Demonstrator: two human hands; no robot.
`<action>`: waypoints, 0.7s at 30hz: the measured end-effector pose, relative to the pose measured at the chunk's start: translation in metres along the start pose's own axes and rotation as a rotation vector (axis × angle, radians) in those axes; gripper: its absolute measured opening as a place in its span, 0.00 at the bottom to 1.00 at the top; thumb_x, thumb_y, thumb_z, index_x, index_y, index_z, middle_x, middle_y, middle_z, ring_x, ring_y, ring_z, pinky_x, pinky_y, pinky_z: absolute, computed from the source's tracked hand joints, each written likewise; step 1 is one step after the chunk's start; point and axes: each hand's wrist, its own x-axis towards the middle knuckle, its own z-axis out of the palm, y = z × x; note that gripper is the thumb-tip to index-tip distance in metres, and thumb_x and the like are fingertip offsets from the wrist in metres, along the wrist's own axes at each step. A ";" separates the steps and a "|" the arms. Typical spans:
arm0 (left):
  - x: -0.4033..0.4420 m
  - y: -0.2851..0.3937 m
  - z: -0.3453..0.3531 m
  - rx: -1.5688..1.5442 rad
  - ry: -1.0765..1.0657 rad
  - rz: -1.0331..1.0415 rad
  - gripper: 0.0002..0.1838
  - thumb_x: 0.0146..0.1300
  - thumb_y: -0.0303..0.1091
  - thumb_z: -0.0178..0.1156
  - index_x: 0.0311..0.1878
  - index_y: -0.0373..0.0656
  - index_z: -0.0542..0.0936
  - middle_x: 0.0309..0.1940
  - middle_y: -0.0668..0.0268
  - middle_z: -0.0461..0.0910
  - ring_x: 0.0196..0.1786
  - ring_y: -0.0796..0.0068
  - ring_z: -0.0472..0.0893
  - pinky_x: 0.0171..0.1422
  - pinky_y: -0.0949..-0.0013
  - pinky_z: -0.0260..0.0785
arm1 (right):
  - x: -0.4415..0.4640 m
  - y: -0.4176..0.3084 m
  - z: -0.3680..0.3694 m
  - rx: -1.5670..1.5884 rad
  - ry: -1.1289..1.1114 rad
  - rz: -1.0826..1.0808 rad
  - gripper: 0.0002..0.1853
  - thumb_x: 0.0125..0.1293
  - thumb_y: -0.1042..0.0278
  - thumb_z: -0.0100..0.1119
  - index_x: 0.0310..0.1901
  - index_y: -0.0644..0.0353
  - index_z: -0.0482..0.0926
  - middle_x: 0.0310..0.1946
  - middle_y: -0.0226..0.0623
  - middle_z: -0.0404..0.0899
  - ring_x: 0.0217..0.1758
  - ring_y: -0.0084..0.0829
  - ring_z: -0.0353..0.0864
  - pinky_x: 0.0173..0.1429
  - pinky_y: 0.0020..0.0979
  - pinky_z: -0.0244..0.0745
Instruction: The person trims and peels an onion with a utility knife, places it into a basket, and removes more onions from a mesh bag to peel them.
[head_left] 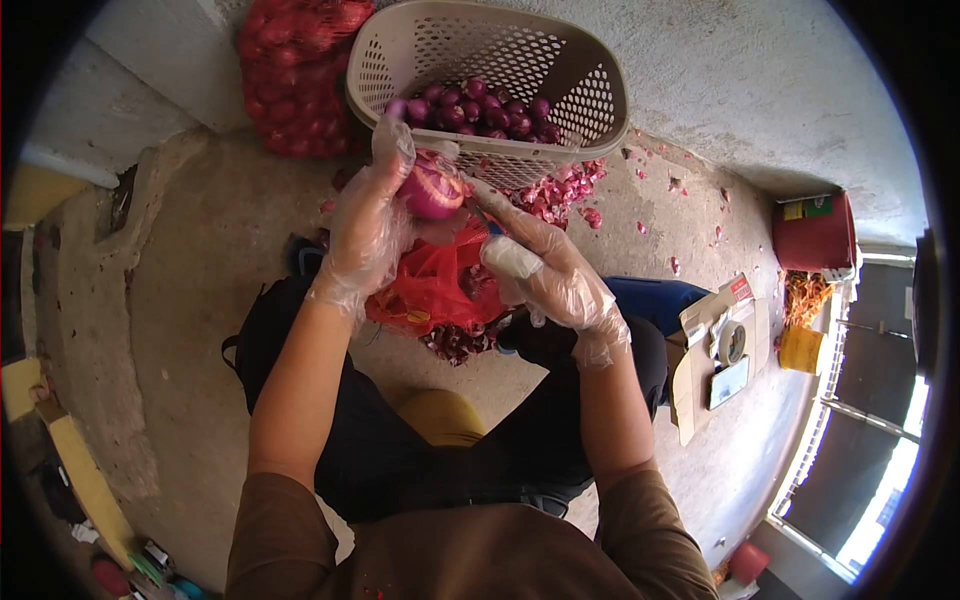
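A purple onion (432,192), part of its skin off, is in the grip of my left hand (368,215), which wears a clear plastic glove. My right hand (548,262), gloved too, is closed around a small knife (487,212) whose tip points toward the onion; its handle is mostly hidden. Below both hands lies a red mesh bag (440,280), with onion skins (460,343) under its edge. Beyond them stands a grey-brown perforated basket (480,40) holding several purple onions (480,112).
A full red mesh sack (295,85) leans left of the basket. More skins (560,195) litter the floor before it. At right are a cardboard box (690,385) with a tape roll (732,342) and a phone (729,383), and a red container (815,235) by the wall.
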 end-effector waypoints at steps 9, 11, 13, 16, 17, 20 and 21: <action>-0.002 0.001 0.002 -0.076 0.031 -0.003 0.31 0.73 0.57 0.51 0.66 0.41 0.64 0.57 0.59 0.75 0.53 0.66 0.80 0.46 0.59 0.80 | -0.003 -0.002 0.000 -0.002 0.011 -0.073 0.36 0.73 0.62 0.56 0.78 0.53 0.53 0.29 0.23 0.69 0.26 0.16 0.61 0.32 0.21 0.64; -0.001 0.000 0.000 -0.049 0.018 -0.004 0.32 0.72 0.58 0.52 0.66 0.41 0.64 0.56 0.60 0.75 0.53 0.67 0.80 0.46 0.59 0.80 | -0.002 0.000 0.001 -0.028 0.010 -0.126 0.38 0.73 0.62 0.57 0.79 0.55 0.51 0.35 0.29 0.73 0.30 0.20 0.67 0.38 0.23 0.69; -0.001 -0.003 -0.006 -0.003 -0.002 -0.008 0.33 0.71 0.59 0.54 0.66 0.42 0.64 0.56 0.60 0.75 0.53 0.67 0.81 0.45 0.60 0.80 | 0.002 0.010 0.001 -0.062 0.002 -0.212 0.39 0.72 0.61 0.58 0.79 0.56 0.49 0.46 0.37 0.76 0.41 0.25 0.74 0.49 0.27 0.72; 0.000 -0.007 -0.011 0.053 -0.018 -0.014 0.35 0.70 0.61 0.54 0.67 0.42 0.64 0.56 0.60 0.76 0.51 0.67 0.82 0.42 0.62 0.80 | 0.005 0.017 0.001 -0.139 -0.015 -0.298 0.41 0.72 0.57 0.59 0.79 0.58 0.48 0.65 0.48 0.70 0.62 0.33 0.72 0.66 0.31 0.67; -0.001 -0.008 -0.008 0.044 -0.007 -0.013 0.35 0.70 0.61 0.54 0.67 0.42 0.64 0.56 0.61 0.76 0.51 0.67 0.82 0.41 0.63 0.80 | 0.006 0.018 0.001 -0.152 -0.020 -0.319 0.42 0.72 0.56 0.59 0.79 0.59 0.48 0.70 0.50 0.67 0.69 0.34 0.69 0.70 0.32 0.64; -0.001 -0.008 -0.007 0.050 -0.004 -0.009 0.36 0.70 0.61 0.54 0.67 0.42 0.64 0.55 0.61 0.76 0.50 0.67 0.82 0.39 0.65 0.80 | 0.007 0.017 0.002 -0.137 -0.021 -0.333 0.43 0.72 0.53 0.59 0.78 0.60 0.48 0.74 0.52 0.61 0.76 0.34 0.60 0.74 0.33 0.58; -0.001 -0.008 -0.007 0.057 -0.008 -0.008 0.36 0.70 0.61 0.54 0.68 0.42 0.64 0.55 0.61 0.76 0.50 0.67 0.83 0.38 0.66 0.80 | 0.006 0.016 0.001 -0.145 -0.021 -0.323 0.43 0.72 0.52 0.58 0.78 0.61 0.48 0.74 0.52 0.62 0.76 0.33 0.61 0.74 0.33 0.58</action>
